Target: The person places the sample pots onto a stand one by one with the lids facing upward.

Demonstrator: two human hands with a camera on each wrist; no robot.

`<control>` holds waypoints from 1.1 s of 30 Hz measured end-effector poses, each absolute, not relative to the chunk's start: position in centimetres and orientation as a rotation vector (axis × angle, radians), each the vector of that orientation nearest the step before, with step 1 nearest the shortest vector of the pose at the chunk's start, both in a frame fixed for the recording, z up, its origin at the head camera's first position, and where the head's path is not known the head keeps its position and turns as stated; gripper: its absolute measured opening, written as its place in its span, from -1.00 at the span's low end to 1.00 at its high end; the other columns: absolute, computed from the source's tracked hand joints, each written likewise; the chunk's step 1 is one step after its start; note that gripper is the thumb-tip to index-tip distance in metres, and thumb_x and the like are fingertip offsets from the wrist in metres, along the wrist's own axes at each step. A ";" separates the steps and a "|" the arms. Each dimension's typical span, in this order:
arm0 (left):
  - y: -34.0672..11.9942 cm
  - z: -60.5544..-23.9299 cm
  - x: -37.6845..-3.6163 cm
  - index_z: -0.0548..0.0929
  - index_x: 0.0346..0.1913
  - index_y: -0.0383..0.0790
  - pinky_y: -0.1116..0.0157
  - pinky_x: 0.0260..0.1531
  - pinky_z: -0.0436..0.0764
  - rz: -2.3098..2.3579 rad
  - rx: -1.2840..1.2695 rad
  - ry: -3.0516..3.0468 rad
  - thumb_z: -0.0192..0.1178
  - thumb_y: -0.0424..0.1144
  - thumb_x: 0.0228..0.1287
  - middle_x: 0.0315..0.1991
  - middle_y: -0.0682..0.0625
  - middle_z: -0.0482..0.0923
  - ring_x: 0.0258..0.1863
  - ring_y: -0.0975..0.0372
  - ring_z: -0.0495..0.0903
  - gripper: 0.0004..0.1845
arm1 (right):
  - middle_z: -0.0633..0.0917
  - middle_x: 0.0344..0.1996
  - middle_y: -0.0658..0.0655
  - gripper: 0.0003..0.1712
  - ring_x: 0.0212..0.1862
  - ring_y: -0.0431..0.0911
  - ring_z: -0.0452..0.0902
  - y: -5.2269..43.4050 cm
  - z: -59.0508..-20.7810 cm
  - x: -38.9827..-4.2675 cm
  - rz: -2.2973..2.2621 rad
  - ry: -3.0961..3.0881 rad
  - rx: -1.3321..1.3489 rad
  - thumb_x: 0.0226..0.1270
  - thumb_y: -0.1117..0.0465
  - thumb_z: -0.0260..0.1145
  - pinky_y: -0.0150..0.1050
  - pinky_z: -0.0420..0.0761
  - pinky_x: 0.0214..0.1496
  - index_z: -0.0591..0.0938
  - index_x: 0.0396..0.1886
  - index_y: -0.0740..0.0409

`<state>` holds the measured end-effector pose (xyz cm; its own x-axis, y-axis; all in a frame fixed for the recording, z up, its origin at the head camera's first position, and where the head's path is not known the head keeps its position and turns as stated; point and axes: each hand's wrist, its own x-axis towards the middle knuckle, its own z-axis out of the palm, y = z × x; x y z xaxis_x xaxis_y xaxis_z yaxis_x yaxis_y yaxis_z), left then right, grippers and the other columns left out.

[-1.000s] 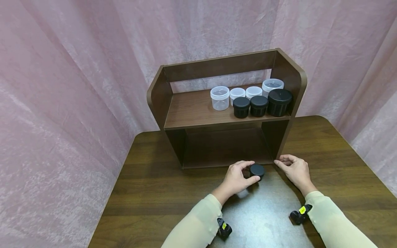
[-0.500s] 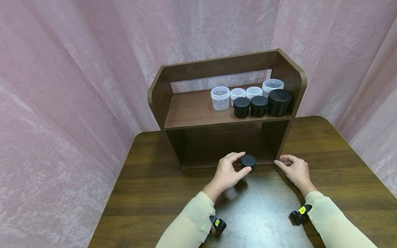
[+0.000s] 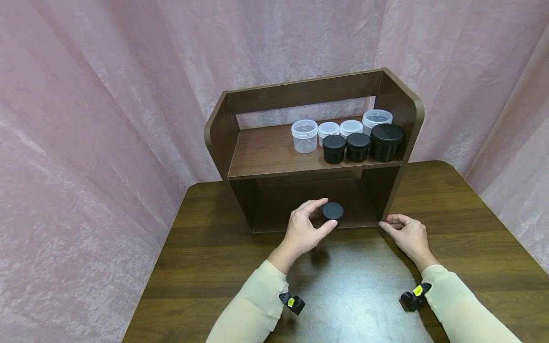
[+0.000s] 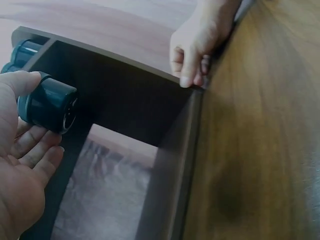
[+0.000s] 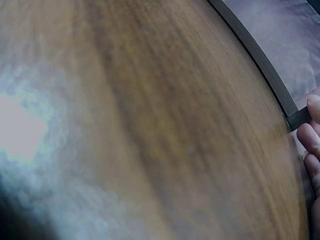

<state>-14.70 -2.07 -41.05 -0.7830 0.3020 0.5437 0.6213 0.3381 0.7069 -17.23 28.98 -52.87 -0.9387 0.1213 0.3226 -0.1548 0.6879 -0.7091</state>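
My left hand (image 3: 303,227) pinches a small black lidded jar (image 3: 332,212) between thumb and fingers, in front of the lower opening of a brown wooden shelf (image 3: 274,170). In the left wrist view the jar (image 4: 52,104) lies sideways across the picture, its base facing right. At the shelf's lower right front corner, my right hand (image 3: 407,237) grips the edge of the side panel with thumb and fingertips. Only part of the right hand (image 5: 311,137) shows in the right wrist view, around the panel's end.
On the upper shelf stand clear tubs (image 3: 305,138) behind and beside black jars (image 3: 333,150), with a larger black jar (image 3: 386,143) at the right end. The shelf rests on a brown wooden table (image 3: 206,267). Pink curtains (image 3: 128,95) hang behind.
My left hand has carried the black jar leftward and up, from near the right hand to before the lower opening. The right hand has stayed on the shelf corner.
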 end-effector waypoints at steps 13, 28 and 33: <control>-3.4 -37.5 -14.9 0.58 0.08 -0.33 0.20 -0.10 0.64 -1.416 -0.813 -2.195 0.50 -0.32 -0.04 -0.10 -0.10 0.63 -0.16 0.13 0.63 -0.45 | 0.74 -0.40 0.05 -0.66 -0.42 -0.41 0.54 29.0 -52.8 -17.2 1.111 -2.551 0.024 0.16 -0.09 0.43 -0.52 0.45 -0.41 0.72 -0.27 0.08; -5.6 -33.6 -15.8 0.58 0.10 -0.32 0.29 -0.11 0.62 -1.332 -0.828 -2.119 0.45 -0.27 0.04 -0.08 -0.06 0.63 -0.19 0.21 0.63 -0.48 | 0.75 -0.38 0.07 -0.65 -0.40 -0.37 0.56 29.0 -52.8 -17.2 1.122 -2.554 0.027 0.16 -0.09 0.43 -0.52 0.46 -0.41 0.72 -0.26 0.09; -6.1 -32.7 -16.3 0.60 0.11 -0.31 0.29 -0.13 0.63 -1.310 -0.833 -2.099 0.44 -0.25 0.06 -0.10 -0.06 0.62 -0.21 0.22 0.63 -0.49 | 0.74 -0.38 0.06 -0.65 -0.39 -0.34 0.56 28.9 -52.8 -17.2 1.124 -2.559 0.022 0.17 -0.10 0.42 -0.51 0.47 -0.42 0.72 -0.26 0.08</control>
<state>-16.31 -6.07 -32.66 -0.6727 0.2234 0.7054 0.7318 0.3417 0.5896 -17.20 28.91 -52.79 -0.9404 0.1225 0.3174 -0.1508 0.6862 -0.7116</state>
